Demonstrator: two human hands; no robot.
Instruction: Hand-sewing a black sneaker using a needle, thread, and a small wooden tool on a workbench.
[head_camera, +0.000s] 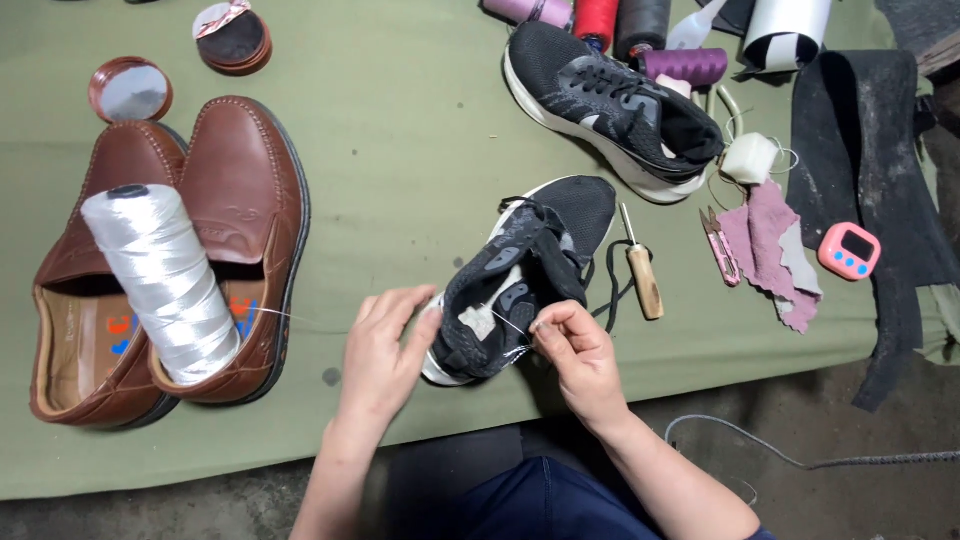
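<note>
Nearest to us are our own two hands at the front edge of the green table (400, 150), working on a black sneaker (520, 285) that lies tipped on its side. Starting at the far left, a pair of brown leather loafers (240, 190) stands side by side, and a big cone of white thread (165, 280) lies across them, its thin strand running off to the right toward our hands. Behind the loafers sit a round open tin (130, 90) and its lid (235, 40).

Our left hand (385, 350) lies flat and open against the heel end of the sneaker, fingers spread, steadying it rather than gripping it. Our right hand (575, 350) is nearly closed, thumb and forefinger pinched on the white thread right at the shoe's heel; whether a needle is between them we cannot tell.

Just right of the sneaker lies a wooden-handled awl (642, 275). Behind it the second black sneaker (610, 105) rests upright with its white sole showing, and spools of purple, red and dark thread (600, 20) stand at the back edge. Further right we see small thread snips (720, 248), a pinkish scrap of cloth (770, 250), a pink digital timer (850, 250) and a dark strip of material (880, 150).
</note>
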